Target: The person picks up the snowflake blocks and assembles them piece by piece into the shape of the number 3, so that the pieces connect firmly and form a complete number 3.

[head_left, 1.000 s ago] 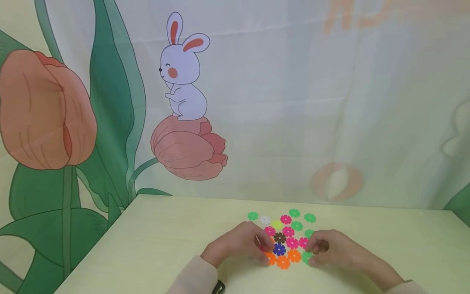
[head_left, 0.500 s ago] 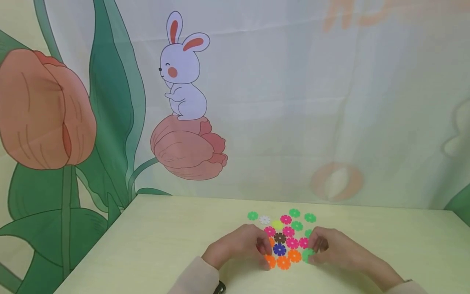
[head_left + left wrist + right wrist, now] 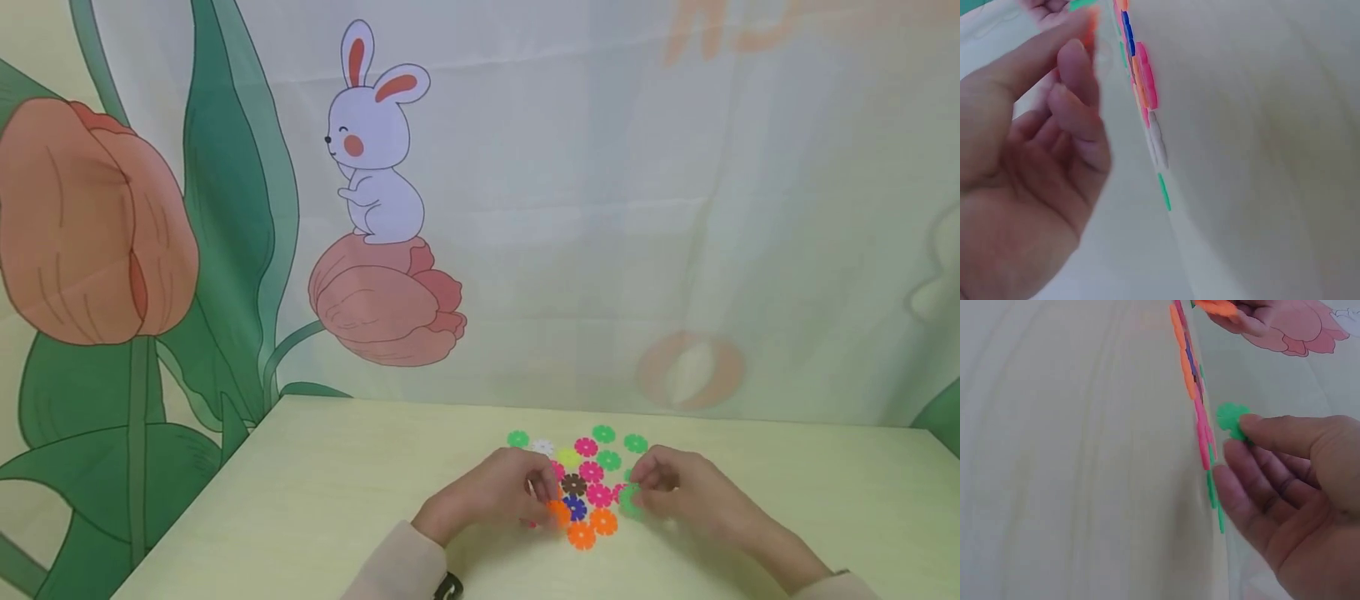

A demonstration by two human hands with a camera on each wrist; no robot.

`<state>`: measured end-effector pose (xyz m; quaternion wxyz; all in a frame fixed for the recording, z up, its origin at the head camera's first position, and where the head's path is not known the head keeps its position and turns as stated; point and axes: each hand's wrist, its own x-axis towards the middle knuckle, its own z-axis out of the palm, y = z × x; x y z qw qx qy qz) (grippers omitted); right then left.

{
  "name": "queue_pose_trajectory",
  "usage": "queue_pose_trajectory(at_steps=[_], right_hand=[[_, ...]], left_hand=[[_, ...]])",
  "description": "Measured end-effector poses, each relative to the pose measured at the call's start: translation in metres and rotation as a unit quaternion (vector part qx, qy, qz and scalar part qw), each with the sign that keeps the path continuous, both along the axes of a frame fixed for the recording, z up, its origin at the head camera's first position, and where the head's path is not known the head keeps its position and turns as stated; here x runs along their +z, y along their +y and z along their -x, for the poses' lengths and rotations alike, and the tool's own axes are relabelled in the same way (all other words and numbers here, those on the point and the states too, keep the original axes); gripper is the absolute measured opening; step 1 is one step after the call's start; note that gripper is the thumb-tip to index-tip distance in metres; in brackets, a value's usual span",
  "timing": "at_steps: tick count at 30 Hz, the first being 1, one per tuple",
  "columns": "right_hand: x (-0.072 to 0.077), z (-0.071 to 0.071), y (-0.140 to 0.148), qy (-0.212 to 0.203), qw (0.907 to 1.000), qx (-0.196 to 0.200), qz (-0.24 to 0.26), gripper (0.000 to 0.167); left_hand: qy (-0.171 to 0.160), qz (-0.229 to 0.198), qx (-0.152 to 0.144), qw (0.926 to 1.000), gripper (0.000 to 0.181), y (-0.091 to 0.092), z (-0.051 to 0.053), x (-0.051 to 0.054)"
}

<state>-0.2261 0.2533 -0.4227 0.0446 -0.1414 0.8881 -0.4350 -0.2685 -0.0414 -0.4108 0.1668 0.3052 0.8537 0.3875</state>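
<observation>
My left hand (image 3: 498, 496) pinches an orange snowflake disc (image 3: 558, 513) at the left side of a cluster of flat, notched discs. Across from it, my right hand (image 3: 693, 496) holds a green snowflake disc (image 3: 1232, 420) between thumb and fingers, lifted off the table. Between the hands lie a blue disc (image 3: 575, 507), a brown disc (image 3: 573, 484) and pink discs (image 3: 599, 495). Two more orange discs (image 3: 581, 536) sit at the near side. A pink disc under the left hand is mostly hidden.
Farther back on the pale table (image 3: 337, 467) lie a white disc (image 3: 542, 447), a yellow disc (image 3: 568, 457) and several green discs (image 3: 603, 433). Behind the table hangs a cloth backdrop (image 3: 555, 208) printed with tulips and a rabbit.
Both hands have risen slightly from the table, the left with the orange disc and the right with the green one. The other discs stay in place.
</observation>
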Motion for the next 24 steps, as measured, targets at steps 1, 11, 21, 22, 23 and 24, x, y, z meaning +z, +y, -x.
queue_pose_trajectory(at_steps=[1,11,21,22,23,24], right_hand=[[0.002,-0.001,-0.001,0.007,0.9999,-0.007,0.004,0.017],[0.024,-0.014,-0.015,0.092,0.9924,-0.075,0.033,0.015],[0.03,-0.029,-0.031,0.164,0.9783,-0.084,0.095,0.013],[0.031,-0.031,-0.032,0.168,0.9773,-0.083,0.098,0.012],[0.031,-0.032,-0.033,0.172,0.9764,-0.082,0.101,0.012],[0.032,-0.032,-0.034,0.178,0.9755,-0.081,0.101,0.011]], left_hand=[[0.004,-0.016,0.006,0.9998,0.022,0.0,0.0,0.001],[-0.04,-0.17,0.058,0.983,0.007,0.002,-0.007,0.007],[-0.092,-0.256,0.079,0.9591,0.014,0.004,-0.015,0.016],[-0.095,-0.262,0.078,0.9571,0.014,0.005,-0.016,0.017],[-0.098,-0.268,0.078,0.9553,0.014,0.006,-0.017,0.018],[-0.1,-0.273,0.079,0.9536,0.014,0.007,-0.018,0.019]])
